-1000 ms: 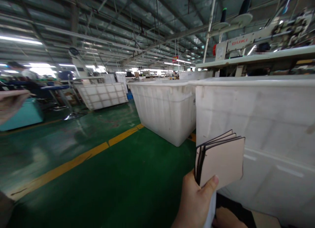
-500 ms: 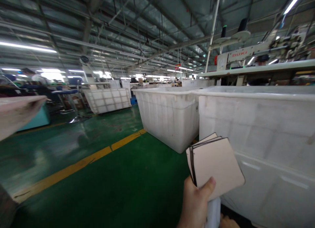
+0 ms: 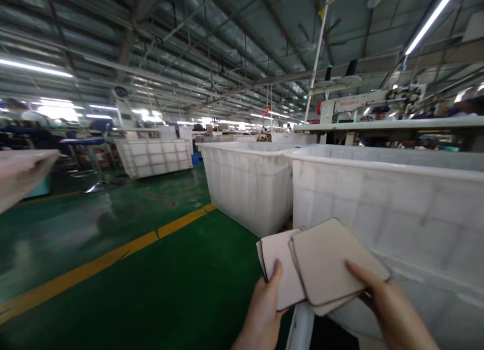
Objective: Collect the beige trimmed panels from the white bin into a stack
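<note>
My left hand (image 3: 262, 309) grips a small stack of beige, dark-edged flat pieces (image 3: 282, 269) by its lower left corner, thumb on top. My right hand (image 3: 389, 309) has come up from the lower right and holds the top pieces (image 3: 333, 261) of the stack, fanned off to the right. Both hands are in front of a large white plastic bin (image 3: 385, 203), at its near corner.
A second white bin (image 3: 245, 181) stands behind the first, a third (image 3: 155, 156) farther left. A yellow line (image 3: 113, 256) crosses the green floor. A sewing machine (image 3: 363, 103) sits on a table at the right. A blurred beige edge (image 3: 22, 171) intrudes from the left.
My right hand has come into view and taken the top pieces, sliding them right. The stack has tilted from upright to nearly flat. The view has lifted slightly.
</note>
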`<state>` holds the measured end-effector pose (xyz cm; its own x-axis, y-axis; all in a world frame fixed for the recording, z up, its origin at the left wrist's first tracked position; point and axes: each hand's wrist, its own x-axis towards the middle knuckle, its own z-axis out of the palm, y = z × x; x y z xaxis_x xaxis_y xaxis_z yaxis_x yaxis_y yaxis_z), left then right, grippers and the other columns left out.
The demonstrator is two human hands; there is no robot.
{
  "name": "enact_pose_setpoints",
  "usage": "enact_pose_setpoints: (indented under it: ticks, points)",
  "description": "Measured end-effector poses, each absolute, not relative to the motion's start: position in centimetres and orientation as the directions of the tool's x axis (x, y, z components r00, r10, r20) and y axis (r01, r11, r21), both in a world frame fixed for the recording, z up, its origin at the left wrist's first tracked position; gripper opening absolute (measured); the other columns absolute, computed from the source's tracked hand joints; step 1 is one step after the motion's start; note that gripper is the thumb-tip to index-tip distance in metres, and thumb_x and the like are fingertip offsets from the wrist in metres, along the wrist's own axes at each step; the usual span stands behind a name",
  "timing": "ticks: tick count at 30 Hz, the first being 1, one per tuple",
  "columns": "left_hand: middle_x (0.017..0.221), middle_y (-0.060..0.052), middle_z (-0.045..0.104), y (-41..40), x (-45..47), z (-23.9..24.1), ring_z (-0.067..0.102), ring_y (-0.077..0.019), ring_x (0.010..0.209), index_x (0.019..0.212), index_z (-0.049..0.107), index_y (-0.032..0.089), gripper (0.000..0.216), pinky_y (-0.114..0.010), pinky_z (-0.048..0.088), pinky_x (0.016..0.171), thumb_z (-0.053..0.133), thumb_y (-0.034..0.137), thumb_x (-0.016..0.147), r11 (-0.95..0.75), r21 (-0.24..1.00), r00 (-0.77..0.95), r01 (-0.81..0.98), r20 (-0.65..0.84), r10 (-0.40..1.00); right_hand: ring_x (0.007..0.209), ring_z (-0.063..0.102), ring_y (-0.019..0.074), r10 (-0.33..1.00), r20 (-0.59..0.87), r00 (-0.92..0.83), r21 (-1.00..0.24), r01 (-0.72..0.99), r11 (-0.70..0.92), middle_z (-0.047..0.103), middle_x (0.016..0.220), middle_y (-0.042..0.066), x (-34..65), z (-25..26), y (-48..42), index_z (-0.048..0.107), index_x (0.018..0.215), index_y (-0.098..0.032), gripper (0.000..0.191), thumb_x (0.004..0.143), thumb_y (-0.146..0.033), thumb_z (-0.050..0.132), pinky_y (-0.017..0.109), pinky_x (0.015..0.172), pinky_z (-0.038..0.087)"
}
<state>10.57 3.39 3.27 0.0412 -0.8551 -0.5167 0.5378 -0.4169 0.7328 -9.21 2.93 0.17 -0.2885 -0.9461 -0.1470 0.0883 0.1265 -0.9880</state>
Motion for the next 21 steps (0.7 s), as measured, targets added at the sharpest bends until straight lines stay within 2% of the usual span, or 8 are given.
enact_pose_setpoints:
  ticks: [3,7,12,14,16,18,20,21]
  points:
    - [0.096,-0.014,0.067,3.4,10.8,3.5,0.063,-0.0235,0.087,0.108,0.054,0.010,0.048,-0.034,0.050,0.075,0.061,0.039,0.070,-0.390,0.770,0.005,0.505,-0.454,-0.891,0.109,0.049,0.0241,-0.952,-0.264,-0.156,-0.956,0.175,0.236,0.056,0.117,0.009,-4.3,0.0,3.0,0.049,0.113,-0.013,0.059,0.065,-0.046,0.060,0.039,0.096,0.038]
    - [0.096,-0.015,0.067,3.8,12.1,3.6,0.062,-0.0253,0.089,0.105,0.057,0.007,0.043,-0.035,0.048,0.080,0.066,0.026,0.067,-0.357,0.834,-0.011,0.421,-0.389,-0.921,0.103,0.052,0.0238,-0.960,-0.277,-0.040,-0.956,0.108,0.271,0.055,0.117,0.010,-4.7,1.1,3.3,0.042,0.117,-0.017,0.063,0.067,-0.051,0.059,0.043,0.091,0.040]
    - [0.103,-0.009,0.065,5.0,12.5,4.9,0.059,-0.0245,0.095,0.104,0.059,0.013,0.044,-0.036,0.044,0.087,0.070,0.019,0.062,-0.159,0.963,-0.064,0.217,-0.148,-0.987,0.115,0.039,0.0201,-0.989,0.146,0.002,-0.969,-0.200,-0.144,0.045,0.125,0.006,-5.3,1.5,4.3,0.031,0.124,-0.022,0.066,0.069,-0.043,0.062,0.039,0.100,0.030]
    - [0.103,-0.011,0.065,5.5,12.3,4.9,0.059,-0.0261,0.094,0.105,0.059,0.012,0.043,-0.038,0.045,0.085,0.068,0.021,0.064,-0.168,0.972,-0.132,0.167,-0.147,-0.980,0.119,0.033,0.0189,-0.973,0.229,-0.040,-0.933,-0.296,-0.207,0.037,0.131,0.005,-5.5,-0.2,5.7,0.023,0.128,-0.024,0.071,0.070,-0.041,0.061,0.035,0.102,0.026]
    - [0.102,-0.012,0.065,5.8,12.1,4.5,0.059,-0.0277,0.095,0.106,0.059,0.011,0.046,-0.038,0.046,0.083,0.068,0.023,0.063,-0.275,0.934,-0.150,0.228,-0.245,-0.958,0.115,0.039,0.0179,-0.989,0.141,0.039,-0.939,-0.312,-0.146,0.040,0.129,0.005,-6.4,-3.4,7.5,0.021,0.128,-0.023,0.061,0.077,-0.043,0.051,0.032,0.099,0.031]
    - [0.100,-0.013,0.066,5.8,11.8,3.8,0.060,-0.0286,0.094,0.106,0.059,0.011,0.049,-0.037,0.047,0.080,0.070,0.025,0.061,-0.321,0.896,-0.104,0.306,-0.304,-0.947,0.096,0.053,0.0176,-0.989,-0.038,0.145,-0.914,-0.404,-0.024,0.056,0.110,0.007,-7.8,-8.0,9.4,0.037,0.118,-0.019,0.042,0.084,-0.044,0.033,0.030,0.089,0.040]
    - [0.097,-0.013,0.067,5.8,11.4,3.3,0.061,-0.0284,0.092,0.105,0.059,0.010,0.051,-0.036,0.049,0.078,0.072,0.025,0.058,-0.297,0.885,-0.017,0.358,-0.312,-0.950,0.078,0.060,0.0198,-0.948,-0.270,0.169,-0.762,-0.639,0.103,0.064,0.085,0.008,-9.1,-13.1,11.3,0.052,0.098,-0.016,0.042,0.085,-0.044,0.024,0.030,0.075,0.047]
    - [0.097,-0.013,0.067,5.8,11.1,3.2,0.061,-0.0281,0.091,0.105,0.059,0.010,0.051,-0.036,0.049,0.078,0.072,0.025,0.058,-0.276,0.885,0.024,0.375,-0.307,-0.952,0.085,0.060,0.0229,-0.918,-0.357,0.172,-0.620,-0.779,0.094,0.065,0.089,0.010,-9.4,-15.5,12.2,0.055,0.098,-0.016,0.040,0.081,-0.045,0.032,0.031,0.077,0.047]
